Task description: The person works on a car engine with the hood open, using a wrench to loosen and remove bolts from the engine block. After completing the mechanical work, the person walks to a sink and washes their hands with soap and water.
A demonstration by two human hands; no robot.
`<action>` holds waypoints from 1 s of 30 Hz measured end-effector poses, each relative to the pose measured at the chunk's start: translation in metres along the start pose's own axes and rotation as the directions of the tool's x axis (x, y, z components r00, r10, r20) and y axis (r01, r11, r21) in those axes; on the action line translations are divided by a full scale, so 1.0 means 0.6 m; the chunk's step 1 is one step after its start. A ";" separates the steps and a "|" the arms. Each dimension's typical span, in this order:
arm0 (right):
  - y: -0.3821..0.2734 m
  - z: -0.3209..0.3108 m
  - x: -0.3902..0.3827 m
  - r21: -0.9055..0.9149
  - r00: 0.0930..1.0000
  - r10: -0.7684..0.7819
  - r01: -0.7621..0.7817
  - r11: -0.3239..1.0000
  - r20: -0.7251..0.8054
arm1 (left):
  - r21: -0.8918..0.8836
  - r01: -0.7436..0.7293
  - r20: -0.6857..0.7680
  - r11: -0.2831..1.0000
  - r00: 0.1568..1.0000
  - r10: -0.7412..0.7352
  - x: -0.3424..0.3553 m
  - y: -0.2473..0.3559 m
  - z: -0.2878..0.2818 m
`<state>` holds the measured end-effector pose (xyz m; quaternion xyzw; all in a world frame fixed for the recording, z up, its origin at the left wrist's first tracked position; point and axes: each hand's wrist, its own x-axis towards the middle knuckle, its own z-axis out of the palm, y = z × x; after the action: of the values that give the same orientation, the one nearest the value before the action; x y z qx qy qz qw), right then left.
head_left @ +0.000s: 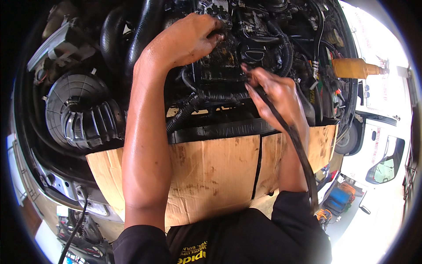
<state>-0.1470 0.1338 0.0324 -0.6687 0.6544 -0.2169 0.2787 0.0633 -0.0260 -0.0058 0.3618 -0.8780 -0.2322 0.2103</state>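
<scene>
Black rubber strip [290, 132] trails from your right hand [274, 92], pinched narrow at its tip at three o'clock of the oil filler cap [252, 53], while your left hand [191, 37] clamps the greasy engine top [222, 57], so slick fingers could likely drop it.

We look down from a head-worn fisheye camera, close over an open engine bay [246, 53], our forearms entering from the lower edge.
</scene>
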 end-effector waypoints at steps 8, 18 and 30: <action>0.011 0.001 -0.006 -0.074 0.997 -0.081 0.080 0.994 -0.004 | 0.001 -0.015 -0.043 1.000 0.999 0.015 -0.003 0.000 0.005; 0.015 -0.005 0.007 -0.079 0.989 -0.147 0.148 0.986 0.014 | -0.004 -0.042 0.027 0.999 0.999 0.042 0.001 0.007 0.002; 0.002 -0.011 0.016 -0.172 0.967 -0.256 0.251 0.953 -0.008 | 0.005 -0.013 0.054 1.000 0.998 0.013 0.003 0.005 0.005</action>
<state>-0.1517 0.1237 0.0356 -0.7650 0.5833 -0.2046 0.1808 0.0590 -0.0245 -0.0058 0.3501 -0.8864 -0.2384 0.1870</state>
